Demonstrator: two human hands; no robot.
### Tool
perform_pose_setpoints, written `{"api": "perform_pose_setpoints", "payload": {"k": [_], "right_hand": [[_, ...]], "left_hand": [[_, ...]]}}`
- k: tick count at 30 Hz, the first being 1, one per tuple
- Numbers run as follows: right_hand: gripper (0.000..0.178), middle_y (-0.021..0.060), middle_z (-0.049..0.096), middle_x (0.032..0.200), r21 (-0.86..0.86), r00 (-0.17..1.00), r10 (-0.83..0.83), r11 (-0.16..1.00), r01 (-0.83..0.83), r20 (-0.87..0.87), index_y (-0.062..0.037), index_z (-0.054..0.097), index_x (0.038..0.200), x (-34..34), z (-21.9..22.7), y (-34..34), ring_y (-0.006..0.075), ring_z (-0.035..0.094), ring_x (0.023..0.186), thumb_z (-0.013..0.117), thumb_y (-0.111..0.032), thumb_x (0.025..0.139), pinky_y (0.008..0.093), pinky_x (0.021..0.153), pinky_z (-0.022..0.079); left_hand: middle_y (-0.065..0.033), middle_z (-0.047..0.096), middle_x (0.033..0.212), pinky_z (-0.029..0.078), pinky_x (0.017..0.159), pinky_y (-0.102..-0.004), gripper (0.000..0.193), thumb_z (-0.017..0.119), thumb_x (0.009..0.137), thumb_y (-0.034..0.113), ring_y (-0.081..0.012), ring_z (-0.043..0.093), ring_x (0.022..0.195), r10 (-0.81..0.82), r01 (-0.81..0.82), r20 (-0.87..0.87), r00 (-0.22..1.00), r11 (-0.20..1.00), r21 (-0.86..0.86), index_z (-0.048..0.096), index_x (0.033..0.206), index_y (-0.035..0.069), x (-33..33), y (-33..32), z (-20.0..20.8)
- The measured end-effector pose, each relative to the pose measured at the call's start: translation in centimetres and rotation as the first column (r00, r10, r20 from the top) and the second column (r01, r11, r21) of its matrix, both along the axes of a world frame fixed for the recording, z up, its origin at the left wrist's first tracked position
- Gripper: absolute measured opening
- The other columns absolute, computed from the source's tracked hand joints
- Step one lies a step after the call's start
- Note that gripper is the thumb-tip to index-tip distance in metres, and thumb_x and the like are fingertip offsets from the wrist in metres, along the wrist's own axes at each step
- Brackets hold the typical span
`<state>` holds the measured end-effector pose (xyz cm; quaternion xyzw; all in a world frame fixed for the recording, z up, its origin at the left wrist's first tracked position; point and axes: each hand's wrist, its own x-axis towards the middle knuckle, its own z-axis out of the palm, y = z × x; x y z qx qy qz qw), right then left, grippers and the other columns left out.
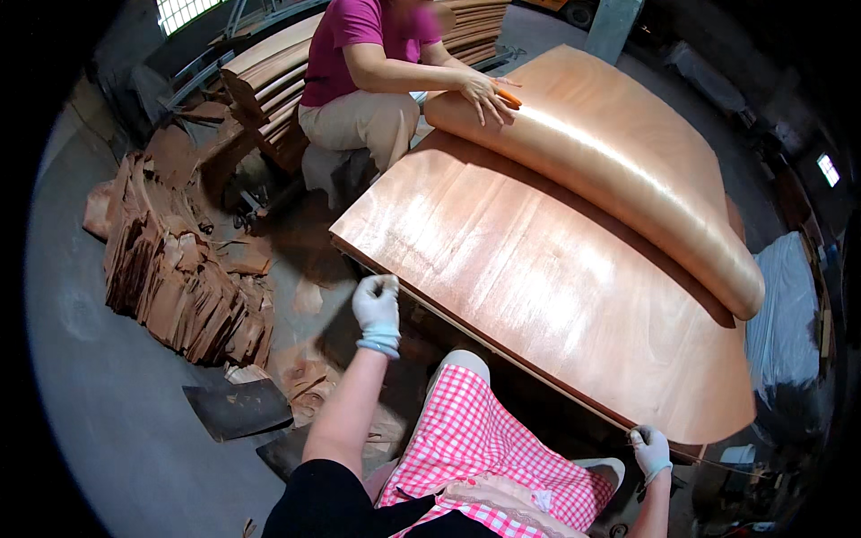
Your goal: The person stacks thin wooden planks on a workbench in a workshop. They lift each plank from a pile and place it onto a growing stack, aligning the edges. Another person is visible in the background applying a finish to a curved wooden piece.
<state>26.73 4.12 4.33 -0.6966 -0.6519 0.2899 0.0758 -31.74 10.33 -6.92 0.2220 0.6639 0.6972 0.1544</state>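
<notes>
A wide stack of thin reddish-brown wood veneer sheets [502,278] lies in front of me, its near edge slanting down to the right. At the near left part of that edge, my left hand [376,309], in a white glove, has its fingers closed on the sheet's rim. My right hand [650,448], also gloved, pinches the same edge near the right corner. Across the far half, a veneer sheet is folded back in a curved roll [619,170]. A co-worker's hand [486,94] rests on the roll's left end, by an orange-handled tool [508,98].
The co-worker in a magenta shirt [363,31] sits at the far left. Torn veneer scraps [179,278] are heaped on the left floor near a dark curved piece [238,410]. Curved stacked boards [278,76] stand behind. Pale plastic sheeting [789,309] hangs at right.
</notes>
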Motion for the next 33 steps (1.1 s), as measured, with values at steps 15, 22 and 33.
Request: {"api": "perform_pose_setpoints", "payload": {"k": [15, 22, 33], "right_hand": [[0.034, 0.0235, 0.068, 0.094, -0.172, 0.984, 0.174, 0.971, -0.164, 0.043, 0.0005, 0.069, 0.099, -14.0, -2.4, 7.9, 0.0371, 0.066, 0.093, 0.059, -0.030, 0.090, 0.0417, 0.081, 0.050], [0.033, 0.0216, 0.069, 0.089, -0.355, 0.986, 0.001, 0.933, 0.059, 0.165, -0.0008, 0.070, 0.096, -6.4, -2.7, 8.3, 0.0331, 0.067, 0.085, 0.062, -0.031, 0.086, 0.0396, 0.077, 0.051], [0.045, 0.0209, 0.070, 0.092, -0.329, 0.975, -0.011, 0.941, 0.085, 0.220, -0.0028, 0.073, 0.089, -3.2, -7.2, 8.3, 0.0350, 0.067, 0.088, 0.070, -0.046, 0.075, 0.0412, 0.082, 0.051]], "left_hand": [[-0.0013, 0.067, 0.111, 0.043, 0.098, -0.0360, 0.022, 0.075, 0.074, 0.038, -0.0224, 0.057, 0.112, -0.179, -0.408, -0.587, 0.790, 0.561, -0.720, 0.076, 0.083, 0.019, -16.7, 7.0, -0.3], [-0.0164, 0.061, 0.124, 0.048, 0.097, -0.0438, 0.072, 0.083, 0.065, 0.047, -0.0330, 0.058, 0.114, -0.059, -0.293, -0.390, 0.919, 0.560, -0.775, 0.060, 0.126, 0.014, -17.5, 7.0, -1.9], [-0.0240, 0.035, 0.148, 0.027, 0.113, -0.0467, 0.076, 0.067, 0.084, 0.039, -0.0390, 0.038, 0.134, -0.241, -0.380, -0.671, 0.701, 0.670, -0.638, 0.038, 0.142, 0.000, -3.2, 8.2, 3.9]]}}
